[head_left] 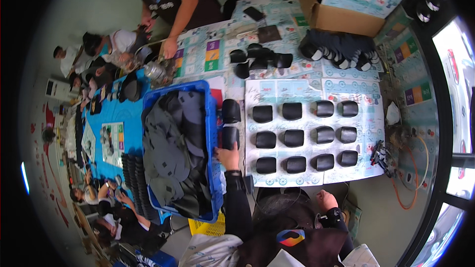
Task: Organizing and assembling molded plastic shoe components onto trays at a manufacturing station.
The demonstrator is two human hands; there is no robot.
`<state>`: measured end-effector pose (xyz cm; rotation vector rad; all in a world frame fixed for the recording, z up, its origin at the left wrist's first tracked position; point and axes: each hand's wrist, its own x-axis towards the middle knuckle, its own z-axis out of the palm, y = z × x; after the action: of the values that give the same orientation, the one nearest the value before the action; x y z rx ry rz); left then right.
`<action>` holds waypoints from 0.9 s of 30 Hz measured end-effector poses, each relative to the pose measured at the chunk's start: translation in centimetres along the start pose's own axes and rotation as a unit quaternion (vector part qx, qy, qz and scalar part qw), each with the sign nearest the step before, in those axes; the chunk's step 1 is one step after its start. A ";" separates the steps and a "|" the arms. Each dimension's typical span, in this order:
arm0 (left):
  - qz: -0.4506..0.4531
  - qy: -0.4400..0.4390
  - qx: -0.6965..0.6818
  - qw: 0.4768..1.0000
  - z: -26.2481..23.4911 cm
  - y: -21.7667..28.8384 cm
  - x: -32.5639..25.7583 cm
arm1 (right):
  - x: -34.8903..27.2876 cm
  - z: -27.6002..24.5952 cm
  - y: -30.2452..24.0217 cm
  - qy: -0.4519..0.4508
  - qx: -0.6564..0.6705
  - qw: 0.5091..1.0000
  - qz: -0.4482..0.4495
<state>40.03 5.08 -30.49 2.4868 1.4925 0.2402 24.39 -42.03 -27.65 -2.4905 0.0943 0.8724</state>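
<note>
My left hand is closed on the near edge of a black, smooth, curved piece, beside the blue basket. A matching black curved piece lies just beyond it. To the right, several more black curved pieces rest apart from one another in three rows on a patterned white sheet. My right hand hangs off the table's near edge at the right, fingers curled, with nothing visible in it.
Left of my hand stands a blue basket full of grey fabric pieces. Beyond the rows are loose black pieces, a dark stacked pile and a cardboard box. A person stands across the table. Hoses hang at right.
</note>
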 end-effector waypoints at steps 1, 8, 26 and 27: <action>0.081 0.011 -0.014 0.997 -4.2 4.4 -1.9 | -0.4 -0.1 0.4 0.005 0.008 1.000 0.012; 0.373 -0.134 -0.245 0.885 -1.8 28.9 5.8 | -1.5 0.8 -0.8 0.019 0.034 0.999 0.036; 0.271 -0.262 -0.151 0.914 8.8 41.2 11.5 | -10.7 1.5 -2.9 0.006 0.073 0.977 0.198; 0.272 -0.372 -0.262 0.848 4.7 40.5 8.6 | -10.9 -0.1 -3.3 0.020 0.071 0.974 0.212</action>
<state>79.53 -6.22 -23.48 2.0872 0.3321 -0.1990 16.52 -40.30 -19.56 -2.3893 0.6995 0.9428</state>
